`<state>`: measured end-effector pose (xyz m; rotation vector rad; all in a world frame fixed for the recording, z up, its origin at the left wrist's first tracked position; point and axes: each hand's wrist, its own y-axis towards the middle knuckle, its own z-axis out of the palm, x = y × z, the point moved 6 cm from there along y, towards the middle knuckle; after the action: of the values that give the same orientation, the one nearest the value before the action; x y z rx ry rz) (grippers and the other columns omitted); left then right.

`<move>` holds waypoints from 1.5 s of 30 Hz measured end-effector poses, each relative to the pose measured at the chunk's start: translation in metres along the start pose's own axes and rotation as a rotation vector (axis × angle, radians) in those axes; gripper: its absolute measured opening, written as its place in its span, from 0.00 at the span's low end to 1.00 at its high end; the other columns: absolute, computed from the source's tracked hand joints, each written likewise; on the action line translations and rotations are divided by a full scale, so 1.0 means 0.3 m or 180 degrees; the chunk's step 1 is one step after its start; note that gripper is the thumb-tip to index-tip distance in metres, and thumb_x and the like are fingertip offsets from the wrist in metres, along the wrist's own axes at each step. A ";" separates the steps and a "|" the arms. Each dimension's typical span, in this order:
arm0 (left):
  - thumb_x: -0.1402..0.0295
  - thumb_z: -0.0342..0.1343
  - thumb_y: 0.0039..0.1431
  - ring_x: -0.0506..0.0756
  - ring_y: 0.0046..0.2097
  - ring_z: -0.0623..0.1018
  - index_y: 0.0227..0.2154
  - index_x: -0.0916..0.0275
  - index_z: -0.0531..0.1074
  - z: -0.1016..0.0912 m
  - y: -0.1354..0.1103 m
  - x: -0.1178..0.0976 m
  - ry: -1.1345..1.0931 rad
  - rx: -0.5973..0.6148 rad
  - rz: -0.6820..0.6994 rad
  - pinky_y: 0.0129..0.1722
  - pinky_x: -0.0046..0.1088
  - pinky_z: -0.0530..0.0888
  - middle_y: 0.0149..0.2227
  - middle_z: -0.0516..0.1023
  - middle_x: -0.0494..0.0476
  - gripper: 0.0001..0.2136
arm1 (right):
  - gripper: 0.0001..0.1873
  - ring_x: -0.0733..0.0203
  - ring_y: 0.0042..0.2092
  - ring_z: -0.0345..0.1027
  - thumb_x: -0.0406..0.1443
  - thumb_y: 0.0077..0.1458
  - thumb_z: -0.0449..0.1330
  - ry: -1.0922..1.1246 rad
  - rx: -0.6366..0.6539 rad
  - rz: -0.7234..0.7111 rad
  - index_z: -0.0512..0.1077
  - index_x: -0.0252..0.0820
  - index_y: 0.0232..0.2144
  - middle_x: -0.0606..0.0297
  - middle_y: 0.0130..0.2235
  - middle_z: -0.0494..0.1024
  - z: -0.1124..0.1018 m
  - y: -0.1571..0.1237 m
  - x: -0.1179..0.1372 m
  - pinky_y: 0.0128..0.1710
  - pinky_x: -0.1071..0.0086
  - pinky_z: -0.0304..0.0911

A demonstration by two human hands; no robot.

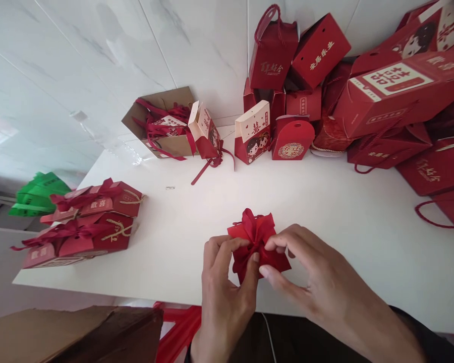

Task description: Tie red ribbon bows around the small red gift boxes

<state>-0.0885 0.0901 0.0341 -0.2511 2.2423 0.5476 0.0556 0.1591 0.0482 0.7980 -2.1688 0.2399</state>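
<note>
A small red gift box (283, 261) stands near the table's front edge, with a dark red satin ribbon bow (254, 227) on top. My left hand (227, 272) is closed at the bow, its thumb on the knot and its index finger on the left loop. From the other side my right hand (306, 267) has its bent index finger and thumb at the bow's right side, closed around ribbon there. My fingers cover part of the knot and much of the box.
Finished-looking red boxes with bows (94, 232) lie at the left. An open cardboard box of ribbons (181, 143), small printed boxes (252, 133) and a clear bottle (109, 143) stand along the wall. Red gift boxes (393, 111) are piled at right. A brown carton (79, 333) is below.
</note>
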 end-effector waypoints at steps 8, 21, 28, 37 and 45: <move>0.75 0.57 0.64 0.53 0.38 0.75 0.37 0.58 0.75 0.009 0.008 -0.014 -0.0019 -0.0163 0.0018 0.32 0.26 0.75 0.37 0.73 0.54 0.06 | 0.07 0.61 0.36 0.73 0.38 0.70 0.54 0.0410 0.0695 -0.0002 0.69 0.50 0.37 0.69 0.36 0.77 -0.012 -0.053 0.049 0.34 0.67 0.70; 0.74 0.57 0.65 0.52 0.38 0.76 0.39 0.56 0.77 -0.007 -0.009 -0.002 -0.0152 -0.0022 -0.0089 0.33 0.26 0.75 0.38 0.76 0.53 0.06 | 0.08 0.55 0.47 0.74 0.41 0.66 0.58 0.0620 0.0403 0.0008 0.74 0.47 0.36 0.63 0.46 0.81 -0.009 0.201 -0.033 0.42 0.62 0.70; 0.66 0.54 0.69 0.51 0.30 0.69 0.31 0.58 0.72 -0.008 -0.012 0.019 -0.0324 0.0102 -0.0585 0.30 0.27 0.67 0.28 0.70 0.49 0.09 | 0.12 0.63 0.34 0.73 0.45 0.68 0.57 0.1950 0.0980 0.0470 0.69 0.44 0.36 0.68 0.33 0.79 -0.007 0.154 -0.032 0.34 0.68 0.68; 0.65 0.51 0.70 0.51 0.29 0.67 0.29 0.59 0.67 -0.002 -0.030 0.026 -0.0198 0.0320 -0.0698 0.28 0.27 0.64 0.27 0.67 0.49 0.12 | 0.11 0.65 0.30 0.66 0.42 0.69 0.55 0.1517 0.0712 0.0588 0.66 0.45 0.33 0.71 0.29 0.73 0.006 0.155 -0.079 0.30 0.69 0.63; 0.65 0.52 0.69 0.52 0.31 0.69 0.31 0.58 0.67 -0.033 -0.063 0.038 -0.0298 0.0212 -0.0812 0.30 0.28 0.69 0.29 0.69 0.50 0.09 | 0.12 0.63 0.31 0.69 0.45 0.68 0.55 0.1489 0.0597 0.0563 0.70 0.45 0.37 0.70 0.30 0.74 -0.005 0.144 -0.088 0.31 0.67 0.65</move>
<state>-0.0961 0.0687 0.0256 -0.4603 2.0934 0.3405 0.0426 0.2058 0.0335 0.5793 -1.7866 0.6605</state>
